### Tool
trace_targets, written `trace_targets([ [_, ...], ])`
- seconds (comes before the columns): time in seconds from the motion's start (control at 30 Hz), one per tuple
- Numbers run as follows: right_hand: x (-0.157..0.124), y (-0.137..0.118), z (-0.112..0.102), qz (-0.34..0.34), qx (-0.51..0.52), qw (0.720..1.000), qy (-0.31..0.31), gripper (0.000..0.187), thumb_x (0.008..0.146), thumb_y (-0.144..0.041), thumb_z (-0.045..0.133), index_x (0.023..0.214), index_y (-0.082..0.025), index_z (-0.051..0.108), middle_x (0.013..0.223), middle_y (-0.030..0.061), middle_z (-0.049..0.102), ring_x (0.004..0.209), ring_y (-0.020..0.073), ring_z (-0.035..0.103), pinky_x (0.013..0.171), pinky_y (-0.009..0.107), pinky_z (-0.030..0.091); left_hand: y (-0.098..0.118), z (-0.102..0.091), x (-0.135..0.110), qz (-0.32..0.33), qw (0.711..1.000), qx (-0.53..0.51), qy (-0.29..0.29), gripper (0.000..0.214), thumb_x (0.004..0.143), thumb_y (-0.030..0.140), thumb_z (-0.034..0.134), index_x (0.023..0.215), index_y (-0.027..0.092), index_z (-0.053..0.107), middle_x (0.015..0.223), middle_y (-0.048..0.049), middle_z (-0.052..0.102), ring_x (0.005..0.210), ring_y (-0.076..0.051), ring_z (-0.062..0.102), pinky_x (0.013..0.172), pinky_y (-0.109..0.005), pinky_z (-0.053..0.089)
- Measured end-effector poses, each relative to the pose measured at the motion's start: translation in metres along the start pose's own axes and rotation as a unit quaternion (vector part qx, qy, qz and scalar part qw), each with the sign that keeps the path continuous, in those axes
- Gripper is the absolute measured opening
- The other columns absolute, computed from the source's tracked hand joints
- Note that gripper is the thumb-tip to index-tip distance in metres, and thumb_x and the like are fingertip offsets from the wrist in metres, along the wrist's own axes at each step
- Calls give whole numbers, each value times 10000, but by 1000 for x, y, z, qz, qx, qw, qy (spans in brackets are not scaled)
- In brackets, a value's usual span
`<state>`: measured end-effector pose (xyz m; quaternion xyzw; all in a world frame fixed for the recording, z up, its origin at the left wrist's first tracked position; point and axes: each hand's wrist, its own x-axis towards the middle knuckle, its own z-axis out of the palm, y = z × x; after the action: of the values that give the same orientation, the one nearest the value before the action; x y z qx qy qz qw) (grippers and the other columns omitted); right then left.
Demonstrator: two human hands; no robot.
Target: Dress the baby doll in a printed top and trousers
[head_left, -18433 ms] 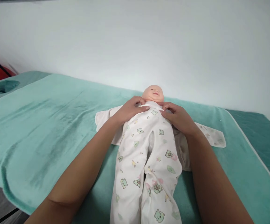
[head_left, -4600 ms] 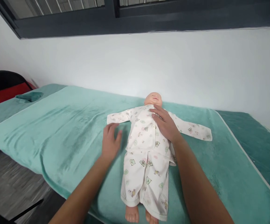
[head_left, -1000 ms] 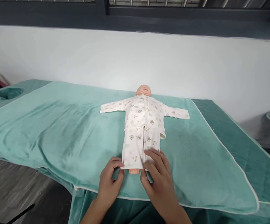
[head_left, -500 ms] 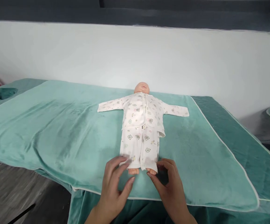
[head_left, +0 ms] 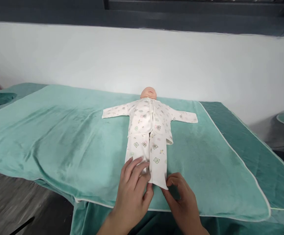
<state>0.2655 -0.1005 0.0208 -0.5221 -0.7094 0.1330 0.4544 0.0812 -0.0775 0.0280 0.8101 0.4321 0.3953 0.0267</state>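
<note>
A baby doll (head_left: pixel 148 92) lies on its back, dressed in a white printed jacket (head_left: pixel 142 114) and matching baby trousers (head_left: pixel 158 160). My right hand (head_left: pixel 181 199) pinches the outer corner of the hem on the right-side trouser leg. At that hem's inner corner, the thumb and forefinger of my left hand (head_left: pixel 134 189) close on the cloth. The other left fingers lie over the lower part of the left-side leg and cover its cuff. Neither of the doll's feet can be seen.
A light green blanket (head_left: pixel 83 137) with white piping lies under the doll, over a darker green cover (head_left: pixel 249 143). A white wall (head_left: pixel 122 58) rises behind. Grey floor (head_left: pixel 11 199) shows at lower left.
My left hand has moved right, from the left-side leg to the right-side hem. The right-side trouser leg is pulled down and now covers its foot; my right hand has lowered slightly with it.
</note>
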Motion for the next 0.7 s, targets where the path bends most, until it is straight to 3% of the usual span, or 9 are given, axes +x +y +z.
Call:
trace_targets([
  [0.13,-3,14,-10,-83,-58,993,-65,77,939,-230,640,949,-252,567,869,21,669,755,173,665,658,275,558,-6,-4,-10,31,999,-24,-5,204,858,102,580,1032,202,611,1254,-118,666,1294,-306,547,1100,-545,474],
  [0.23,6,25,-29,-122,-70,984,-108,135,929,-326,678,1016,-252,606,920,43,705,806,196,691,697,306,583,-16,-7,-17,39,998,-40,-4,281,864,89,593,1132,172,621,1260,-148,656,1256,-300,565,1032,-497,520],
  [0.37,34,33,-50,-95,-43,992,-74,61,969,-249,589,1016,-254,628,945,46,706,823,176,699,694,277,569,-29,-14,-23,69,994,-79,38,379,838,16,585,1176,182,627,1061,-117,704,1033,-257,648,882,-444,565],
  [0.47,68,34,-50,-43,-18,999,-16,80,973,-243,564,921,-246,625,884,34,687,788,169,675,682,277,535,-37,-20,-16,58,987,-113,96,395,822,-10,571,1151,201,623,962,-86,697,900,-220,659,782,-398,571],
  [0.57,116,35,-34,38,3,999,24,119,962,-318,569,885,-236,609,843,27,667,766,174,647,696,297,521,-48,-20,17,-21,979,-124,162,303,868,46,573,1094,239,634,946,-57,687,884,-200,653,763,-367,557],
  [0.63,157,39,-18,70,18,997,20,130,946,-353,563,919,-234,609,907,39,678,833,189,651,762,322,530,-60,-13,57,-82,968,-129,198,170,908,118,576,1001,242,648,923,-34,686,876,-183,651,778,-339,546],
  [0.7,204,44,1,79,7,997,22,141,923,-361,563,953,-229,602,1010,64,685,919,210,645,811,345,518,-75,-2,108,-164,957,-147,188,104,938,217,569,972,230,667,950,-30,692,902,-173,652,796,-311,538],
])
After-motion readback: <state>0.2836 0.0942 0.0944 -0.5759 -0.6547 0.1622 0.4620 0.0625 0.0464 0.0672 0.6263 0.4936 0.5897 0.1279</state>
